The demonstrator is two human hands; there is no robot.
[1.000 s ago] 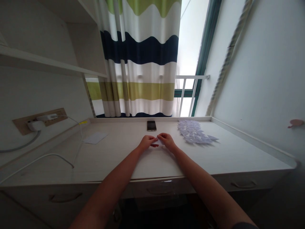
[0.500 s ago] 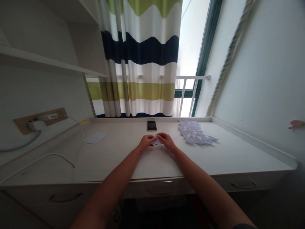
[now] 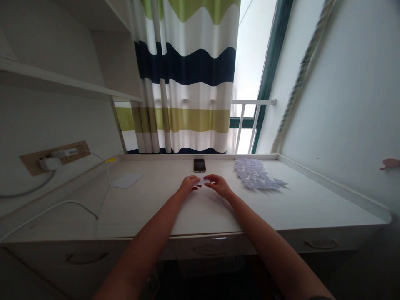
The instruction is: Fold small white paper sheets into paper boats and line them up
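Note:
Between my hands, just above the white desk (image 3: 150,212), is a small piece of white paper (image 3: 201,181). My left hand (image 3: 188,183) pinches its left end. My right hand (image 3: 219,185) has its thumb and fingers curled at the right end, closed about it. The fingers cover part of the paper, so its folds are hard to make out. Beyond my hands lies a dark phone (image 3: 199,165), flat on the desk. To the right, many folded white paper pieces (image 3: 254,175) lie in overlapping rows.
Flat white paper sheets (image 3: 126,180) lie on the left of the desk. White cables (image 3: 71,202) run across the left side from a wall socket (image 3: 56,157). A raised rim (image 3: 331,183) borders the desk, and a striped curtain (image 3: 187,96) hangs behind it.
My hands have drawn slightly apart, and the paper between them now shows as a narrower strip. The phone and the paper pieces lie where they were.

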